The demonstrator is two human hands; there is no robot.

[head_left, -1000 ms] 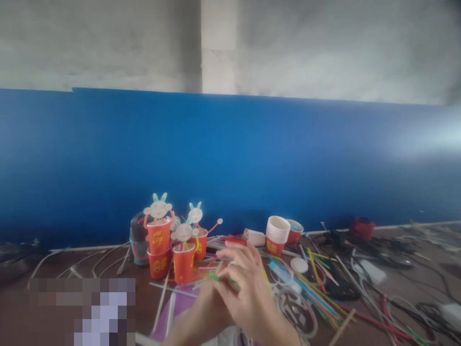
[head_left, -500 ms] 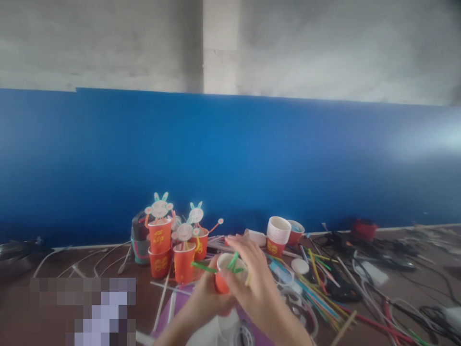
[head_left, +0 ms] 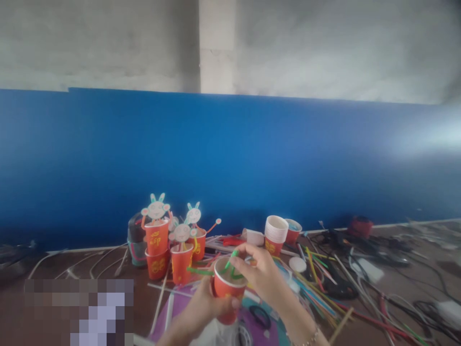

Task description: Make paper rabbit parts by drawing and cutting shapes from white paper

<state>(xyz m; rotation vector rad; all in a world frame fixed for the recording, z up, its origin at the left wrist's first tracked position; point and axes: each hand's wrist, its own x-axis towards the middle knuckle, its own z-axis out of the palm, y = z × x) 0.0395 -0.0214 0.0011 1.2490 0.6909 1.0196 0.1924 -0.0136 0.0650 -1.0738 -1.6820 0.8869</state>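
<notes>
An orange paper cup point(head_left: 230, 288) is gripped by my left hand point(head_left: 205, 305), its white-rimmed mouth tilted toward me. Green straws point(head_left: 201, 271) stick out of it, one reaching left over the rim and one pointing up. My right hand point(head_left: 261, 269) pinches the upright green piece at the cup's mouth, thumb and forefinger together. To the left stand orange cups point(head_left: 181, 264) topped with white rabbit-faced figures point(head_left: 157, 210), one of them on a stack of two cups.
A stack of paper cups point(head_left: 276, 233) stands behind my right hand, beside another cup point(head_left: 293, 230). Coloured straws point(head_left: 319, 298) and a white round lid point(head_left: 297, 264) lie to the right, with tangled cables farther right. A blue partition point(head_left: 230, 158) rises behind the table.
My right hand has drawn back from over the cup, and its spread fingers have closed on the green piece. The cup now shows more fully in my left hand.
</notes>
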